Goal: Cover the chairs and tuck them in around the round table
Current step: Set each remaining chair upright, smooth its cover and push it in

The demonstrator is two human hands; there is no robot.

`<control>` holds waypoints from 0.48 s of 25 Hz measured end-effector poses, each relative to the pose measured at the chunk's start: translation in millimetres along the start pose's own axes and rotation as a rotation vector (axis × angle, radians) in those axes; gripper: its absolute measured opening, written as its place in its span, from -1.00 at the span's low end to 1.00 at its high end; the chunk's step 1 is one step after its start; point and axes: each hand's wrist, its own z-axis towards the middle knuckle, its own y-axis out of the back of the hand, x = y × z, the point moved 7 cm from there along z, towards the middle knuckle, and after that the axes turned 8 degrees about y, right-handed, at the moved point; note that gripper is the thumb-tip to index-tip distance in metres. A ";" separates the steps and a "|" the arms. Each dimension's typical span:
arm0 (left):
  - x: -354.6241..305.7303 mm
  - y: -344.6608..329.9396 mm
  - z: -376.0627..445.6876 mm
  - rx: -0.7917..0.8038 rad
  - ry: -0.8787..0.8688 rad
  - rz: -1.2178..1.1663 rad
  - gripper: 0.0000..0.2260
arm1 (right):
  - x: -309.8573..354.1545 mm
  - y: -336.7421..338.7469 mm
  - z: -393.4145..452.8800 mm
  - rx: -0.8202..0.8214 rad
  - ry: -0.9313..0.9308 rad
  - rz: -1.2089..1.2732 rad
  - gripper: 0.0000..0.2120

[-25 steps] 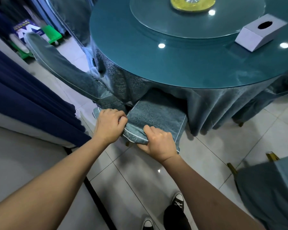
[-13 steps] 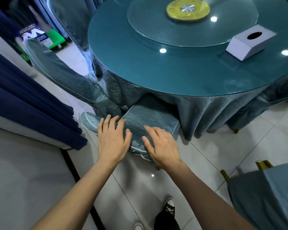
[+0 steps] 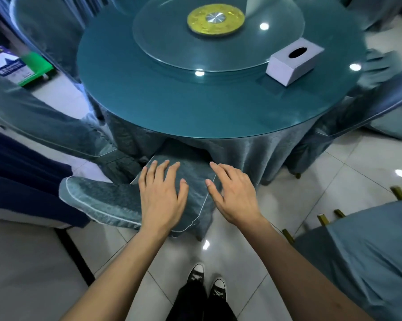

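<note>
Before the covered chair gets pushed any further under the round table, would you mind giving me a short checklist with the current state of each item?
1. Left hand flat on the covered chair, fingers straight: ok.
2. Right hand open at the chair's right edge: ok.
3. Cover lying smooth over the chair top: ok.
4. Chair front under the round table rim and its tablecloth: ok, partly in.
5. Chair legs free to slide on the floor: cannot tell, hidden by the cover.
6. Neighbouring covered chair on the left clear of the path: cannot tell, it sits very close.
</note>
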 end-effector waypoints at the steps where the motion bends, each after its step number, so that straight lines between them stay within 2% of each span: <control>1: -10.0 -2.9 1.6 0.011 -0.020 -0.007 -0.52 | -7.7 5.8 -1.9 -0.010 -0.016 -0.005 -0.50; 6: -57.0 -15.7 2.8 0.070 -0.135 -0.085 -0.55 | -44.7 38.2 -21.3 -0.094 -0.127 -0.049 -0.49; 12: -107.8 -35.3 -16.2 0.218 -0.308 -0.125 -0.52 | -72.4 67.8 -57.7 -0.173 -0.288 -0.103 -0.51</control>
